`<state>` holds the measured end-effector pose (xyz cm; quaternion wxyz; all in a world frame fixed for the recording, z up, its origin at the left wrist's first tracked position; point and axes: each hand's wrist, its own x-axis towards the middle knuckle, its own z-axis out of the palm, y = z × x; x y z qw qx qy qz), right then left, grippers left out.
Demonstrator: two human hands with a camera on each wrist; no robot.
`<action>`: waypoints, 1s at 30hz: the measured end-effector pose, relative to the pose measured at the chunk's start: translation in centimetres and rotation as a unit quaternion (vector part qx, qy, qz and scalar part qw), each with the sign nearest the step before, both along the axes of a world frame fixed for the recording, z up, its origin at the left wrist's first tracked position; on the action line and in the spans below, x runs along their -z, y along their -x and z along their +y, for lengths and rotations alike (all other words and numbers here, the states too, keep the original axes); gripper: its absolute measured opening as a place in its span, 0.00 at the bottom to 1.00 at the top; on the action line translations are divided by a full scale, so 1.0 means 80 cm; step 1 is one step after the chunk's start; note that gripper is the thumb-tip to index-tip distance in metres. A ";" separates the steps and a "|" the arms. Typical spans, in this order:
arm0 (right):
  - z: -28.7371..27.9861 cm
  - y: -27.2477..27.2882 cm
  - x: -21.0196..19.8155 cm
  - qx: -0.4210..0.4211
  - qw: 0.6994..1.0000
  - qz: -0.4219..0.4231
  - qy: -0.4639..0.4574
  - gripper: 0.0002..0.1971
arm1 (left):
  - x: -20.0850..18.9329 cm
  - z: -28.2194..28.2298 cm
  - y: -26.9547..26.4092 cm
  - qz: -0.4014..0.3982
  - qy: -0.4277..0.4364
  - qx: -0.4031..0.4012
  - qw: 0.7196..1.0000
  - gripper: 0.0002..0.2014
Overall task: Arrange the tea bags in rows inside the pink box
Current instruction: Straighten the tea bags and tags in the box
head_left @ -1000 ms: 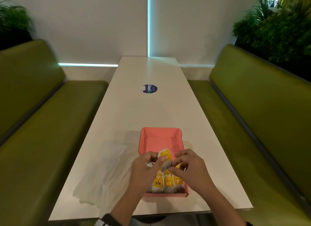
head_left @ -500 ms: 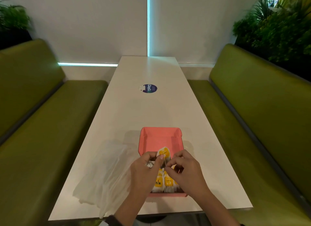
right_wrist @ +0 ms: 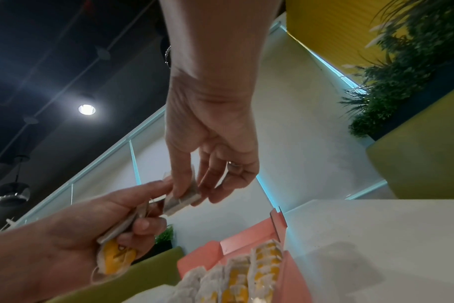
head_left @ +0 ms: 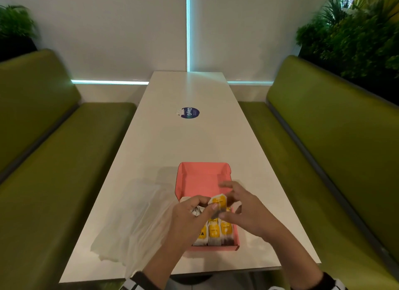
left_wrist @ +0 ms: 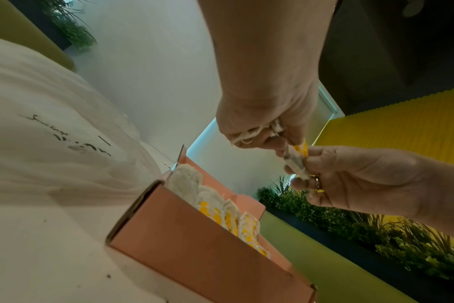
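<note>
2 hands meet over the pink box (head_left: 200, 177), both on 1 tea bag (head_left: 218, 203) held in the air just above the box's middle. The left hand (head_left: 190, 218) pinches that tea bag between thumb and forefinger, and its other fingers curl round a small bundle of spare tea bags (right_wrist: 114, 256) with loose strings against the palm. The right hand (head_left: 248, 212) grips the same bag from the other side, thumb under it and fingertips (right_wrist: 184, 184) on its far face, the remaining fingers spread loosely; a ring shows on 1 finger.

Inside the box, a row of tea bags (head_left: 216, 233) with yellow labels stands against the near wall, 3 of them plainly visible side by side, with more white paper showing behind them toward the left wall. The far half of the box floor is bare pink. From the left wrist view the bags stand upright and poke above the box rim (left_wrist: 194, 235).

The box sits on the white bench (head_left: 194, 138) close to its near edge, a little right of centre. A crumpled clear plastic bag (head_left: 133, 220) lies just beside the box on its left, reaching the near left corner. A round dark sticker (head_left: 190, 112) lies well apart toward the far end. Green seats (head_left: 323, 149) run along both long sides, with plants (head_left: 356, 30) behind them.
</note>
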<state>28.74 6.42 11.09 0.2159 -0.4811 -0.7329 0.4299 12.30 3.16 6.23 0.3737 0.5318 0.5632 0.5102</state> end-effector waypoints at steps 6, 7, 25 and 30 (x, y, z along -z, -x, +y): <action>0.005 -0.009 0.014 0.047 0.993 -0.094 -0.050 0.03 | 0.009 0.002 -0.004 0.038 0.020 0.009 0.999 0.12; 0.006 -0.012 0.018 0.061 0.992 -0.096 -0.050 0.04 | 0.010 0.003 -0.005 0.068 0.039 0.020 0.997 0.13; 0.004 -0.016 0.059 0.049 0.986 -0.160 -0.027 0.13 | 0.059 0.022 -0.031 0.444 0.099 0.149 0.878 0.19; -0.003 -0.013 0.060 -0.038 0.964 -0.260 -0.030 0.14 | 0.064 0.025 -0.037 0.425 0.136 0.168 0.879 0.14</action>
